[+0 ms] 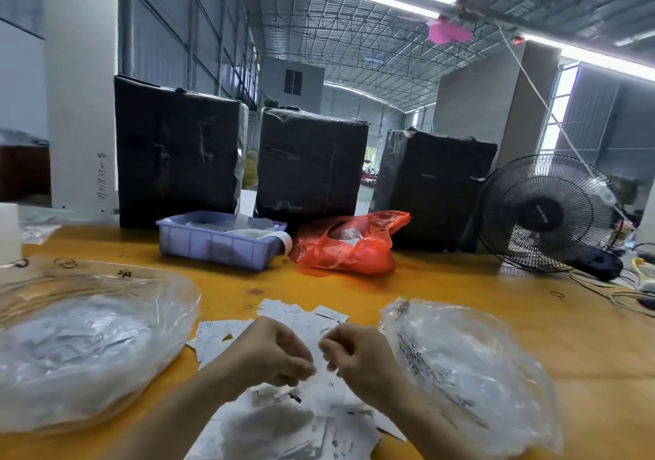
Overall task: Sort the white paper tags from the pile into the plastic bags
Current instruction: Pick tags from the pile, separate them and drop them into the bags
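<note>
From the head camera I see the white paper tags (301,321), small printed cards, piled loosely on the worktop (460,282) between two clear plastic bags (88,346). Left hand (273,355) and right hand (354,353) are curled above the pile; what they pinch I cannot tell.

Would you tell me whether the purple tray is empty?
Not empty: the purple tray holds clear plastic and white material, with a white strip hanging over its right rim.

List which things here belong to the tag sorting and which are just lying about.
Job: pile of white paper tags; left clear plastic bag; right clear plastic bag; left hand; right hand.

Lying about: purple plastic bin; red plastic bag; three black-wrapped boxes; black fan.
</note>
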The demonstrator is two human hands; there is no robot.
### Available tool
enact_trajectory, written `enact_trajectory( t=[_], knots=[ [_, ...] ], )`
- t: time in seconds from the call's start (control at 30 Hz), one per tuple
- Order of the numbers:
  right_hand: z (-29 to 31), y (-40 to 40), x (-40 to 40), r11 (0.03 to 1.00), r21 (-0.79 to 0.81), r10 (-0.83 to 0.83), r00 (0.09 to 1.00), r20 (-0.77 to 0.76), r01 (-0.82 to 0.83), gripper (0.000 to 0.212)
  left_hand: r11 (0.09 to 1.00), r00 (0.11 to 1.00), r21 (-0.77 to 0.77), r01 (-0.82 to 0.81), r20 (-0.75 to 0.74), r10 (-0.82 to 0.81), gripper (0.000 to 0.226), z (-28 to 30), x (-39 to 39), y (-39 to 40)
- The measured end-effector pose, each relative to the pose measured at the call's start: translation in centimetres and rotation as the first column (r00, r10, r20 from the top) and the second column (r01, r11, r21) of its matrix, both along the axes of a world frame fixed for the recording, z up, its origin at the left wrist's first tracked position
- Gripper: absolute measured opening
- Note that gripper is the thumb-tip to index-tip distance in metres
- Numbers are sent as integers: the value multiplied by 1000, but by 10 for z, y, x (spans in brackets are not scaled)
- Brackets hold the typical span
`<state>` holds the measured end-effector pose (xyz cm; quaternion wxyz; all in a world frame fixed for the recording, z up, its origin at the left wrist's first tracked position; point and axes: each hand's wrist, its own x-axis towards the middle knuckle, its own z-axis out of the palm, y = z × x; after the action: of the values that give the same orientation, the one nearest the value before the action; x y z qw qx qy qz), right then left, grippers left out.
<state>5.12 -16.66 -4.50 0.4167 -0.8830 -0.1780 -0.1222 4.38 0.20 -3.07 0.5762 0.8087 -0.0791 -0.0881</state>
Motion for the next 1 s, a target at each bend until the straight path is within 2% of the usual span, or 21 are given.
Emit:
enact_trajectory(
  t=[0.03,0.1,0.17,0.27,0.33,0.47,0.63,0.73,0.8,0.83,0.93,1.0],
  knots=[
    [-2,-2,2,984,-174,-38,998,46,46,18,999,999,-21,-35,2,36,9,0,1,1],
    [-11,-9,4,904,-424,-69,998,-7,59,45,991,994,-84,-105,-13,105,13,-1,3,3],
    [-16,-11,5,860,-511,-41,998,-45,12,46,980,989,-136,-146,-29,143,14,-2,5,4],
    [-19,-12,7,900,-430,-56,997,50,72,32,974,986,-151,-168,-23,167,11,-4,8,5],
    [-21,-15,10,932,-336,-108,989,106,138,32,976,984,-129,-178,-13,178,11,-3,9,5],
    [-22,-17,8,966,-193,-164,985,60,173,26,971,981,-144,-191,-11,192,14,-2,8,3],
    [-22,-19,9,953,-228,-174,976,130,200,12,971,981,-140,-194,6,196,17,-1,7,2],
    [-26,-19,10,931,-293,-173,970,168,217,13,971,980,-140,-195,-7,196,17,0,4,2],
    [-27,-19,11,938,-281,-162,972,169,205,11,968,979,-146,-204,-12,204,17,-1,4,2],
    [-27,-18,10,947,-266,-142,978,152,179,14,968,979,-147,-203,-14,203,16,-2,5,2],
    [-24,-15,10,938,-342,-56,998,15,58,47,970,980,-136,-199,-27,198,8,-3,6,1],
    [-20,-14,8,933,-357,-68,995,-74,37,56,968,976,-127,-215,-50,210,12,-5,8,0]
  ],
)
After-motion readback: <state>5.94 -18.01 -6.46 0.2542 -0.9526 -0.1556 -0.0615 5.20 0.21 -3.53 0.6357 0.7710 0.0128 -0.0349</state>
